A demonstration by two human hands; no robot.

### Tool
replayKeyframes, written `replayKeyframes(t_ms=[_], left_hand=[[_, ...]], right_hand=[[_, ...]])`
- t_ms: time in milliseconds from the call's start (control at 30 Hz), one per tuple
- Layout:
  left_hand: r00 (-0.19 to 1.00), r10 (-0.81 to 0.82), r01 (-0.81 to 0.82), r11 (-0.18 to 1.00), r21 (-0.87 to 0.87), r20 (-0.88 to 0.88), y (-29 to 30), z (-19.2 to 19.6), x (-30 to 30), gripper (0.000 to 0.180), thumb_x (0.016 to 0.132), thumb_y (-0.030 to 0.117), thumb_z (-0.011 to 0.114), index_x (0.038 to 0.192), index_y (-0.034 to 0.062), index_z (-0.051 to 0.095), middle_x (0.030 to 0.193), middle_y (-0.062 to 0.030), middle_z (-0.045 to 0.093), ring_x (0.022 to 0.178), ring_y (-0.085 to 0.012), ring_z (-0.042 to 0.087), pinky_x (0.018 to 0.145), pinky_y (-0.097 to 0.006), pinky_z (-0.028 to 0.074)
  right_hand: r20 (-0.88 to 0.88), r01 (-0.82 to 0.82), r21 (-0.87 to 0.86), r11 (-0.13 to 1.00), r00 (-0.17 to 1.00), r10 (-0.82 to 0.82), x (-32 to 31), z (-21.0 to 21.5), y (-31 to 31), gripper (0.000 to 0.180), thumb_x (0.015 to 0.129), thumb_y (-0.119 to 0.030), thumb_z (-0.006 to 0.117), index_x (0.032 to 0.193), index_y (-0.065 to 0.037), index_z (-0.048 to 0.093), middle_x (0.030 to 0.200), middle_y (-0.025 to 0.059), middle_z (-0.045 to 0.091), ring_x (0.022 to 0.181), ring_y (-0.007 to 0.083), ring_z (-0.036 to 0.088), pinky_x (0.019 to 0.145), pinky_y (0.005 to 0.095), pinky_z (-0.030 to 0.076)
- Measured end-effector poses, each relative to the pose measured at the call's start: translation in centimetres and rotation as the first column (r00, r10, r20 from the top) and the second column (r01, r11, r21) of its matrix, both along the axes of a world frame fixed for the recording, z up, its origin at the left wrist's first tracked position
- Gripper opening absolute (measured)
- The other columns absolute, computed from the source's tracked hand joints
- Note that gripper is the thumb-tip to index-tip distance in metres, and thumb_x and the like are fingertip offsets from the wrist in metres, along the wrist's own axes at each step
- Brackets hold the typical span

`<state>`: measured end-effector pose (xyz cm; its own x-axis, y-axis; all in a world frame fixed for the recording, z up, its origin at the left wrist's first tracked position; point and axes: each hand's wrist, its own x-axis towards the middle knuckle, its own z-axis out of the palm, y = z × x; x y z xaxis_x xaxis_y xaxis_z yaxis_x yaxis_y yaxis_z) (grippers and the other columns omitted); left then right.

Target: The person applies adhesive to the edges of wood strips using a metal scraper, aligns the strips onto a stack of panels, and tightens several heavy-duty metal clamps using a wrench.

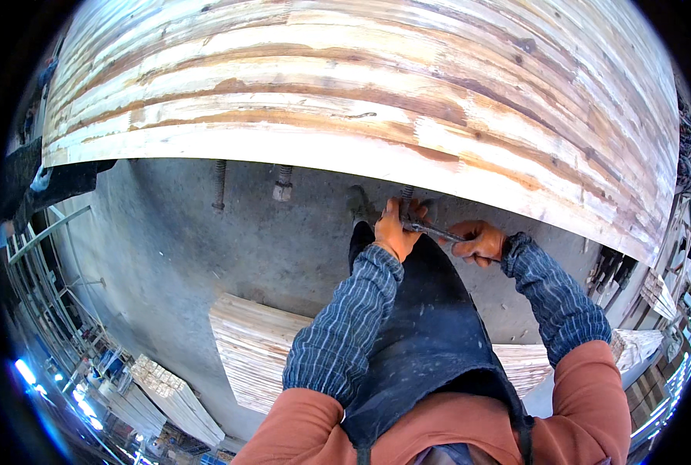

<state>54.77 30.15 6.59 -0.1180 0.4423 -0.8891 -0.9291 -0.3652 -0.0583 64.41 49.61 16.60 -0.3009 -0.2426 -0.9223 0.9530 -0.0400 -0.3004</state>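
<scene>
Orange gloves cover both of my hands, just below the near edge of a large laminated wood panel [299,116]. A threaded clamp screw [408,194] sticks out from under that edge. My left hand [394,232] is closed around the screw's outer end and the head of a dark metal wrench [437,231]. To its right, my right hand [479,242] grips the wrench's handle, which slants down to the right. My fingers partly hide the joint between wrench and screw.
Two more clamp screws, one thin [220,186] and one with a square end [282,186], protrude at the left. Stacked wood strips [256,349] lie behind me on the concrete floor [167,248]. A metal rack [51,232] and timber bundles [179,399] stand at left.
</scene>
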Motion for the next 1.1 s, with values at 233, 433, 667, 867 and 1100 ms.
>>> replayKeyframes(t_ms=[233,433,667,867,1100], left_hand=[[0.981,-0.161,0.162,0.987,-0.005,0.105,0.7,-0.3,-1.6,0.059,0.103,0.052,0.028,0.116,0.0021,0.056,0.108,-0.0183,0.062,0.101,-0.0358,0.057,0.093,-0.052,0.044],[0.948,-0.234,0.191,0.961,0.201,0.215,-1.2,-0.6,-2.9,0.064,0.1,0.057,0.026,0.119,0.0025,0.056,0.115,-0.0238,0.064,0.104,-0.0406,0.063,0.086,-0.047,0.054],[0.893,-0.211,0.266,0.96,0.089,-0.397,-7.8,3.1,-4.1,0.056,0.098,0.052,0.032,0.115,0.0048,0.056,0.11,-0.0171,0.066,0.097,-0.0292,0.065,0.085,-0.039,0.054],[0.572,-0.672,0.313,0.709,-0.631,-0.471,-16.1,-2.6,-4.3,0.044,0.096,0.04,0.043,0.119,0.005,0.058,0.112,-0.0145,0.065,0.097,-0.0259,0.063,0.084,-0.037,0.051],[0.162,-0.904,0.601,0.409,-0.687,-0.396,-20.0,-2.1,-5.2,0.036,0.093,0.025,0.057,0.124,0.0051,0.059,0.113,-0.0115,0.064,0.096,-0.0221,0.061,0.084,-0.034,0.048]], right_hand=[[0.287,0.311,-0.096,0.946,0.918,-0.273,-2.0,4.2,-1.6,0.036,0.091,-0.023,0.064,0.119,-0.002,0.061,0.076,0.0027,0.061,0.054,0.0081,0.055,0.044,0.0218,0.045],[0.667,0.922,-0.174,0.345,0.368,-0.648,-2.9,6.0,-7.7,0.025,0.097,-0.02,0.052,0.113,-0.002,0.06,0.08,0.0042,0.066,0.06,0.0157,0.063,0.053,0.0272,0.054],[0.554,0.93,0.022,-0.366,-0.316,-0.77,-13.9,2.7,-20.5,0.028,0.101,-0.019,0.042,0.123,-0.006,0.051,0.116,0.0184,0.063,0.1,0.0309,0.066,0.085,0.0466,0.057],[0.364,0.988,-0.126,-0.087,-0.036,-0.931,-16.1,-10.4,-28.8,0.039,0.099,-0.026,0.051,0.134,-0.009,0.046,0.136,0.0166,0.051,0.122,0.0311,0.053,0.098,0.0481,0.048],[-0.29,0.616,0.257,0.745,0.784,-0.549,-11.3,-22.5,-28.9,0.041,0.097,-0.017,0.05,0.138,-0.013,0.047,0.133,0.0076,0.057,0.124,0.0229,0.052,0.098,0.0367,0.045]])
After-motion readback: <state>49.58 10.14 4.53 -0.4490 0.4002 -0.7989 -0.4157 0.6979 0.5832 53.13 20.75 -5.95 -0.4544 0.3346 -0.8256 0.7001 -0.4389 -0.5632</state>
